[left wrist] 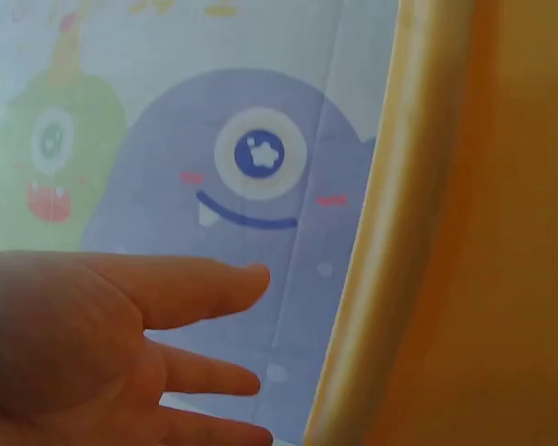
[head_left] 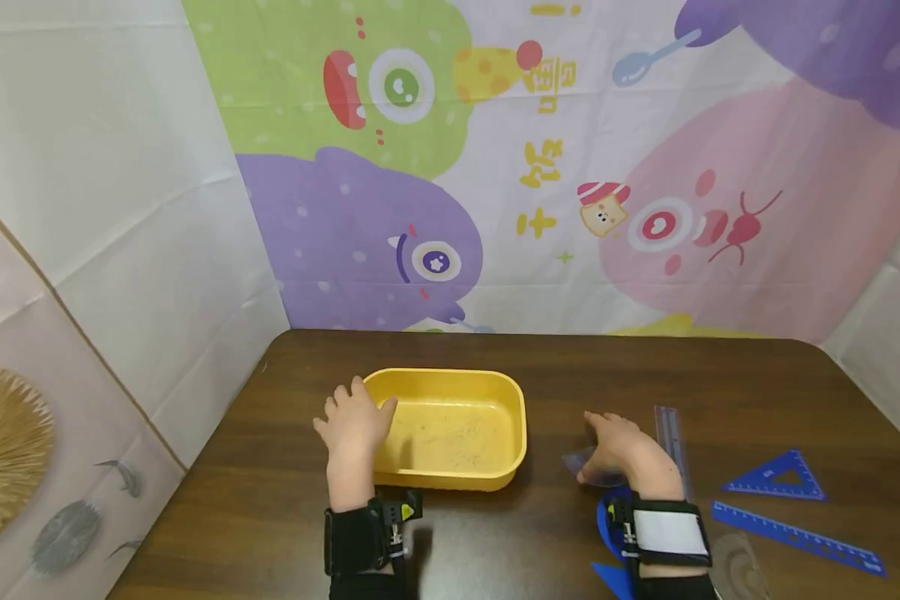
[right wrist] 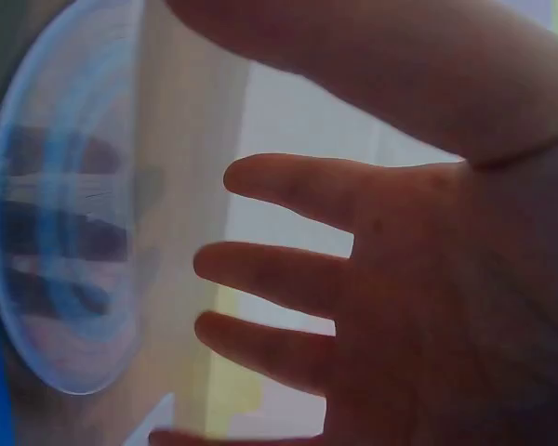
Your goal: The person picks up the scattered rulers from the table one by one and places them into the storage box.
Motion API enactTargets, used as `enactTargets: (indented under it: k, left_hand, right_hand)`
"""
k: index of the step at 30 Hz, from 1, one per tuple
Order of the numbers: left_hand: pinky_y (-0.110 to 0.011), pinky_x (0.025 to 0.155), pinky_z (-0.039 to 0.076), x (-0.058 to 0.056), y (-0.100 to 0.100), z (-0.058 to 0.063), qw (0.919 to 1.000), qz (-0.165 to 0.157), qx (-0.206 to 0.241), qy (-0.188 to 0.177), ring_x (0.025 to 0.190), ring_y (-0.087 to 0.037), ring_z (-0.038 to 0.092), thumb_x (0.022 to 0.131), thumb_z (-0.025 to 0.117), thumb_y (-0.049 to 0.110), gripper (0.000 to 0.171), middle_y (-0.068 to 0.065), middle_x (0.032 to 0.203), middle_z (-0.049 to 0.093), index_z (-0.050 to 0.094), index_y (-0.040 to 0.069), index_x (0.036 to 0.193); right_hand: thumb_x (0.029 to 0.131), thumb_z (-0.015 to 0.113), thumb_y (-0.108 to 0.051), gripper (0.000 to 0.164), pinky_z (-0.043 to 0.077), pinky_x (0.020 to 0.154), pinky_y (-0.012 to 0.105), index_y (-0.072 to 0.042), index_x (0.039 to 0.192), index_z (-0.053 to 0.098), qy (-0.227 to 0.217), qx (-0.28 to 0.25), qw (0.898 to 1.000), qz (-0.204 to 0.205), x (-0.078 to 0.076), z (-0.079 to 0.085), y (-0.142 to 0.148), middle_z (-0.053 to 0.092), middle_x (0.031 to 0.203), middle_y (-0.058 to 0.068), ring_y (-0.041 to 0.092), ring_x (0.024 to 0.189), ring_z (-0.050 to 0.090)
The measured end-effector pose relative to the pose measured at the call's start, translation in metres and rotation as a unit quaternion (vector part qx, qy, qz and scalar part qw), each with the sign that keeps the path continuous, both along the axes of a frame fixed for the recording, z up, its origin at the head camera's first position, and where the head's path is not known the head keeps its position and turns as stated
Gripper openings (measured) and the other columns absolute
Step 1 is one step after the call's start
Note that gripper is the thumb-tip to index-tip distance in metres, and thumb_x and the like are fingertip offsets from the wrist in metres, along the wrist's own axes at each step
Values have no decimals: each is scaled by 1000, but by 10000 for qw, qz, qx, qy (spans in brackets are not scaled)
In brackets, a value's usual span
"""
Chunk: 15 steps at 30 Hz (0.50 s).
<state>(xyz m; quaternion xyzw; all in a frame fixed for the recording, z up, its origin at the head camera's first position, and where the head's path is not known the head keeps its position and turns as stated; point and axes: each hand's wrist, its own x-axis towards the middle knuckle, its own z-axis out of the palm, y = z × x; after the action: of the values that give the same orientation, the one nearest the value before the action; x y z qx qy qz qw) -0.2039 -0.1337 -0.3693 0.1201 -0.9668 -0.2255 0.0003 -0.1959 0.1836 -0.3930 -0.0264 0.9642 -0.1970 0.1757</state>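
A yellow plastic basin [head_left: 450, 482] sits left of the middle of the brown table, with nothing inside it. My left hand [head_left: 356, 429] is at its left rim with the fingers spread; the left wrist view shows that palm beside the rim [left wrist: 391, 204]. My right hand [head_left: 630, 450] hovers over a clear half-round protractor [head_left: 574, 460], thumb and fingers spread apart. In the right wrist view the protractor [right wrist: 65, 223] lies beyond the fingertips, with a gap between. Part of it is hidden under the hand in the head view.
A clear ruler [head_left: 667, 429] lies behind the right hand. Right of it are a blue set square [head_left: 753, 482] and a blue ruler [head_left: 798, 538]. Blue curved plastic [head_left: 606, 525], a blue corner piece [head_left: 613, 578] and a clear piece [head_left: 738, 567] lie around the right wrist.
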Motion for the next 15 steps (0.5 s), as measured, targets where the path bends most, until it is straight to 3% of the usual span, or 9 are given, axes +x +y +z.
enactTargets:
  k: [7,15]
  left_hand:
    - [-65,92,26,5,-12,-4,9988,184,91,-439,120,-53,30,92,45,37,71,-35,134,26,19,-8,139]
    - [-60,88,35,0,-15,-7,9962,173,364,-772,112,-52,41,92,42,38,70,-35,132,30,19,-10,138]
  right_hand:
    - [60,83,-23,92,33,89,61,3,134,36,-83,187,9996,-170,0,-14,-2,30,134,34,56,120,27]
    - [59,83,-14,89,36,86,60,5,133,37,-153,360,9985,-393,-3,-14,-1,31,130,35,55,117,29]
